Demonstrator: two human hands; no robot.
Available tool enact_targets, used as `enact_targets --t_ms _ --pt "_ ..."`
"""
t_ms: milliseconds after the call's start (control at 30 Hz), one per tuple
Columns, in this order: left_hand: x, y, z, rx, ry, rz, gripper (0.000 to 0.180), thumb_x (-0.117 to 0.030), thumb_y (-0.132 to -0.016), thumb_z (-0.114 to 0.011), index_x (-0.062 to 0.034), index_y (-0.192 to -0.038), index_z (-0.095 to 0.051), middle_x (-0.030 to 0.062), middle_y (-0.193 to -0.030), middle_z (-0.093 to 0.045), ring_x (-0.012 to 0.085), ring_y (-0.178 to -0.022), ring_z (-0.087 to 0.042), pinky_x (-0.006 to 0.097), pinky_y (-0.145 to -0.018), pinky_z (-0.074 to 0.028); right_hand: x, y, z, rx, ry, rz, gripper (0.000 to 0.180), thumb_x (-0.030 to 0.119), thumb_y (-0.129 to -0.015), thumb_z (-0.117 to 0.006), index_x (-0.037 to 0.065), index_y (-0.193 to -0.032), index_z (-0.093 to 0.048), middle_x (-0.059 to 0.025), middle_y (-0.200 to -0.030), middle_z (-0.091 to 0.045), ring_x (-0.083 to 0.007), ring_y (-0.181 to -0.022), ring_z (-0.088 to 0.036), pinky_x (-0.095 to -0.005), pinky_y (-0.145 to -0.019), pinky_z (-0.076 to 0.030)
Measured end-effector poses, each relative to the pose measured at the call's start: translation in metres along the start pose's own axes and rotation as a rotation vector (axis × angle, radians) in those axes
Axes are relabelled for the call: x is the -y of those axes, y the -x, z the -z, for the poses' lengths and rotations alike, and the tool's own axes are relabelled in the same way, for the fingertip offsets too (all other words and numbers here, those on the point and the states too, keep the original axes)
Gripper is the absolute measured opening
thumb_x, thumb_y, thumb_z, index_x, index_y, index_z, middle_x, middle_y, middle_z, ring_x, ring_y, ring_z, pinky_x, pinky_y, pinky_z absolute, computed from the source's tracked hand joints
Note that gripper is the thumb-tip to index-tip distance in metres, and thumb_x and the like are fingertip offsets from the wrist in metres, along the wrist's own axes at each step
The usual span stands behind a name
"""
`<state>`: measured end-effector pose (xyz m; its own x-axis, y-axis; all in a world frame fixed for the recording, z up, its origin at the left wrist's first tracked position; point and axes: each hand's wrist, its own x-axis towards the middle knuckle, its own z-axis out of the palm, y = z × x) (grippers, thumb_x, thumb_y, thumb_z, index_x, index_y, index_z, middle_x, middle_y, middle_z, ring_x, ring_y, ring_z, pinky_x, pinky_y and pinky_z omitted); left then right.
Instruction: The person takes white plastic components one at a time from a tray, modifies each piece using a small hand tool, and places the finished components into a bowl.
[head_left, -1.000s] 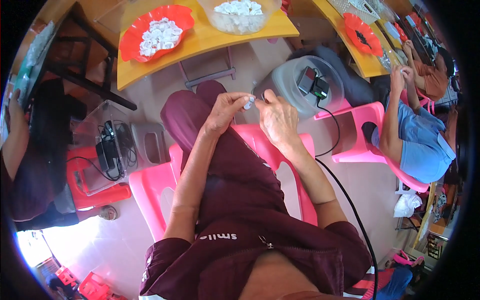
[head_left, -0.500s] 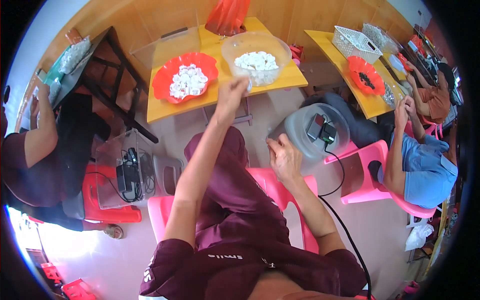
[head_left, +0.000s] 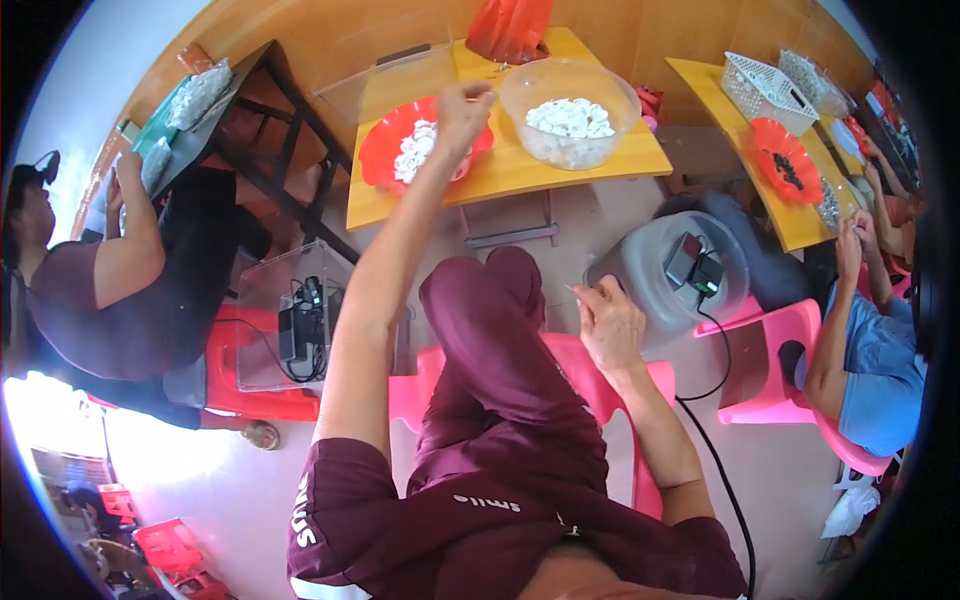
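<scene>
My left hand (head_left: 463, 118) is stretched forward over the right rim of the red scalloped bowl (head_left: 378, 155), close to the clear plastic bowl (head_left: 622, 112). Its fingers are curled together, and what they hold, if anything, is hidden. Small white round pieces (head_left: 414, 152) lie in the red bowl, partly covered by my hand and wrist. More white pieces (head_left: 570, 119) fill the bottom of the clear bowl. Above the floor, right of my knees, my right hand (head_left: 612, 325) is closed in a pinch. A tiny pale piece (head_left: 573, 288) shows at its fingertips, too small to name.
Both bowls stand on a yellow table (head_left: 440, 208) with a red plastic bag (head_left: 508, 32) at its back. A translucent tub (head_left: 640, 275) with black adapters is beside my right hand; a cable (head_left: 716, 480) runs down. Co-workers sit at both sides.
My left hand has moved forward from the clear bowl's near edge toward the red bowl's right rim. The white piece seen at its fingertips no longer shows. My right hand remains pinched.
</scene>
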<state>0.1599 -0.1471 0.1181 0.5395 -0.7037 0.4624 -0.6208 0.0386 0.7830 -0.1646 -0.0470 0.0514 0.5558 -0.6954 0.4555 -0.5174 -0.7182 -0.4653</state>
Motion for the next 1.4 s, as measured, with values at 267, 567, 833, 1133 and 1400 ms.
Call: enact_targets --t_ms 267,567,833,1133,1400 --pt "0.105 -0.007 0.110 -0.109 -0.555 0.269 0.023 -0.023 -0.068 -0.066 -0.0027 -0.080 -0.069 0.0204 -0.084 -0.065 0.0310 -0.082 -0.064 0.039 -0.074 -0.050 0.002 0.000 -0.004 0.039 -0.060 -0.001 0.012 0.006 -0.075 -0.063 0.009 -0.086 -0.066 -0.0069 -0.073 -0.050 -0.0262 -0.061 -0.056 -0.0386 -0.053 -0.044" --pt "0.121 -0.013 0.093 0.057 -0.711 0.562 0.023 -0.018 -0.066 -0.069 -0.0058 -0.085 -0.068 0.0173 -0.098 -0.064 0.0317 -0.091 -0.062 0.040 -0.077 -0.050 -0.001 0.000 -0.007 0.073 -0.100 -0.065 0.013 0.004 -0.074 -0.064 0.008 -0.086 -0.065 -0.0077 -0.072 -0.050 -0.0269 -0.059 -0.056 -0.0384 -0.054 -0.044" --pt "0.102 -0.016 0.113 -0.161 -0.345 0.509 0.010 -0.013 -0.067 -0.067 -0.0025 -0.066 -0.066 0.0148 -0.077 -0.066 0.0234 -0.075 -0.066 0.034 -0.066 -0.052 0.000 0.002 -0.004 0.068 -0.128 -0.039 0.013 0.005 -0.074 -0.064 0.008 -0.086 -0.066 -0.0077 -0.072 -0.050 -0.0261 -0.059 -0.055 -0.0378 -0.054 -0.043" --pt "-0.013 0.097 0.048 0.047 0.642 0.413 0.007 -0.002 -0.078 -0.060 0.0022 -0.083 -0.059 0.0102 -0.082 -0.063 0.0156 -0.070 -0.063 0.026 -0.059 -0.055 -0.012 0.001 -0.001 0.017 -0.310 -0.095 0.016 0.010 -0.079 -0.060 0.005 -0.092 -0.066 -0.0129 -0.078 -0.058 -0.0301 -0.066 -0.058 -0.0378 -0.060 -0.046" --pt "-0.036 0.256 -0.043 0.193 0.939 0.549 0.003 -0.004 -0.083 -0.056 -0.0011 -0.084 -0.056 0.0095 -0.085 -0.063 0.0169 -0.077 -0.063 0.028 -0.067 -0.056 -0.018 -0.017 -0.015 0.113 -1.008 -0.563 0.030 0.022 -0.079 -0.067 0.001 -0.101 -0.064 0.0004 -0.076 -0.061 -0.0044 -0.053 -0.046 -0.0212 -0.046 -0.039"
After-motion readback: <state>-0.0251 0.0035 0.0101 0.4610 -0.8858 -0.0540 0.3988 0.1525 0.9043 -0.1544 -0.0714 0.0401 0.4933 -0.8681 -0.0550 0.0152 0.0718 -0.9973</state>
